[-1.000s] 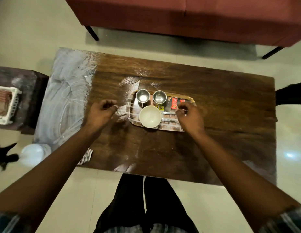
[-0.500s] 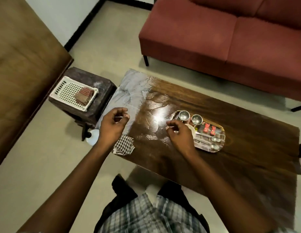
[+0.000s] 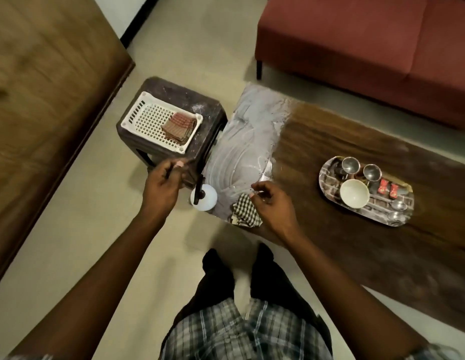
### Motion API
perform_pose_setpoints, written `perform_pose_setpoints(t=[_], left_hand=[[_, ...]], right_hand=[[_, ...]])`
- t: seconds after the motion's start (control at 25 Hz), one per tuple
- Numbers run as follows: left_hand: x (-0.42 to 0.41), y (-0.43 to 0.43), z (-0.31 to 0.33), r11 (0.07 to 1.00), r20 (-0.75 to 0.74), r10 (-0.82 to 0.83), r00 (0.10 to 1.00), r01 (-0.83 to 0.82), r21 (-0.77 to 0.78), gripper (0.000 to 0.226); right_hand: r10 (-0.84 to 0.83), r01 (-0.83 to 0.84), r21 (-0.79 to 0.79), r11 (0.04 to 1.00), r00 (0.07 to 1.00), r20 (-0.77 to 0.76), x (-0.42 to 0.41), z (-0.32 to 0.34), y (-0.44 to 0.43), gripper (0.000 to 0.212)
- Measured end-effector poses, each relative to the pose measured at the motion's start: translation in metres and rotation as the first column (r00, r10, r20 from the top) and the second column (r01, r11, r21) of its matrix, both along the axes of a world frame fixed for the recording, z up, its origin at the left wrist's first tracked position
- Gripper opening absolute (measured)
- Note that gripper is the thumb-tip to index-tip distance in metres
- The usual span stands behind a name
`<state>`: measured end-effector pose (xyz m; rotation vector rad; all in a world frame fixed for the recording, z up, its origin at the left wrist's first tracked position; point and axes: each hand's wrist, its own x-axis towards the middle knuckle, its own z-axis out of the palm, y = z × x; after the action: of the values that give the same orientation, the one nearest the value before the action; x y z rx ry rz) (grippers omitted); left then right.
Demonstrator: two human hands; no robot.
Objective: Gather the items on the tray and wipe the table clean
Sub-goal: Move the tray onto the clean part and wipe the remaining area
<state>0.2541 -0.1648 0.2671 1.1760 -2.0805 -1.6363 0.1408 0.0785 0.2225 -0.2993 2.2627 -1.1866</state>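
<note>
A dark wood-grain bench (image 3: 356, 245) is seen w/ its left end smeared in a dull grey-white film (image 3: 249, 141), swirl marks visible. An oval patterned tray (image 3: 327, 172) sits on the right part, carrying two shiny steel cups (image 3: 350, 164), a round cream bowl (image 3: 354, 193), two red-wrapped items (image 3: 387, 188) & spoons (image 3: 397, 206); any print on the wrappers is too small to be read. A crumpled black/white checked cloth (image 3: 245, 210) lies at the near left corner, just beside the right hand (image 3: 274, 206), whose grip is narrow, fingers curled, nothing clearly held. The left hand (image 3: 161, 188) is half-curled over the floor; whether sth thin is pinched can't be told. A white round spray bottle (image 3: 204, 197) stands on the floor. Vs 0.5 s ago: the right hand has been shifted from the tray edge to the cloth; the view has been swung left.
</note>
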Motion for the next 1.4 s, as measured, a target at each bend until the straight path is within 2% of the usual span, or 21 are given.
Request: perform_pose_setpoints(t=[0.08, 0.12, 0.28, 0.4, 0.52, 0.6, 0.76, 0.96, 1.04, 1.08, 1.16, 1.2, 1.32, 1.4], left_hand=[[0.015, -0.021, -0.031, 1.0, 0.064, -0.008, 0.998, 0.008, 0.009, 0.027], [0.023, -0.03, -0.05, 1.0, 0.118, -0.019, 0.993, 0.02, -0.003, 0.037], [0.05, -0.035, -0.125, 0.963, 0.355, -0.238, 0.904, 0.268, -0.037, 0.096], [0.056, -0.026, -0.18, 0.874, 0.302, -0.455, 0.838, 0.485, -0.027, 0.114], [0.037, -0.019, -0.209, 0.889, 0.172, -0.448, 0.877, 0.457, -0.016, 0.103], [0.026, -0.015, -0.214, 0.915, 0.146, -0.39, 0.909, 0.4, -0.046, 0.095], [0.008, -0.016, -0.223, 0.906, 0.073, -0.41, 0.909, 0.415, -0.077, 0.08], [-0.002, -0.006, -0.215, 0.91, 0.059, -0.404, 0.913, 0.408, -0.076, 0.048], [-0.008, -0.006, -0.207, 0.912, 0.055, -0.401, 0.915, 0.404, -0.076, 0.041], [-0.014, -0.007, -0.202, 0.913, 0.037, -0.401, 0.915, 0.403, -0.067, 0.037], [-0.032, -0.007, -0.187, 0.919, 0.002, -0.393, 0.92, 0.393, -0.008, 0.027], [-0.043, -0.006, -0.177, 0.919, -0.002, -0.394, 0.919, 0.394, 0.014, 0.019], [-0.077, 0.001, -0.156, 0.908, -0.011, -0.42, 0.908, 0.42, -0.013, 0.009], [-0.107, 0.003, -0.147, 0.893, -0.025, -0.448, 0.893, 0.447, -0.055, 0.002]], right_hand=[[0.041, -0.042, 0.048, 0.998, 0.999, 0.016, 0.014, -0.017, -0.018, 0.028], [0.07, -0.071, 0.078, 0.994, 0.997, 0.015, 0.02, -0.026, -0.025, 0.031], [0.18, -0.187, 0.232, 0.954, 0.982, 0.052, 0.028, -0.069, -0.034, 0.049], [0.259, -0.282, 0.308, 0.909, 0.959, 0.116, 0.029, -0.121, -0.03, 0.068], [0.444, -0.435, 0.433, 0.789, 0.892, 0.086, 0.022, -0.176, -0.024, 0.083], [0.498, -0.453, 0.498, 0.739, 0.866, 0.05, 0.02, -0.198, -0.022, 0.086], [0.525, -0.398, 0.603, 0.691, 0.85, -0.041, 0.023, -0.21, -0.023, 0.077], [0.57, -0.428, 0.605, 0.672, 0.82, -0.052, 0.018, -0.199, -0.027, 0.062], [0.493, -0.39, 0.523, 0.758, 0.867, -0.069, 0.006, -0.189, -0.028, 0.047], [0.394, -0.315, 0.464, 0.828, 0.916, -0.082, -0.001, -0.184, -0.027, 0.036], [0.097, -0.066, 0.358, 0.931, 0.993, -0.069, -0.018, -0.176, -0.023, 0.027], [-0.069, 0.076, 0.308, 0.948, 0.997, -0.035, -0.031, -0.17, -0.02, 0.028], [-0.429, 0.417, 0.214, 0.884, 0.903, 0.014, -0.084, -0.15, -0.01, 0.029], [-0.494, 0.493, 0.168, 0.854, 0.869, -0.039, -0.126, -0.143, -0.003, 0.029]])
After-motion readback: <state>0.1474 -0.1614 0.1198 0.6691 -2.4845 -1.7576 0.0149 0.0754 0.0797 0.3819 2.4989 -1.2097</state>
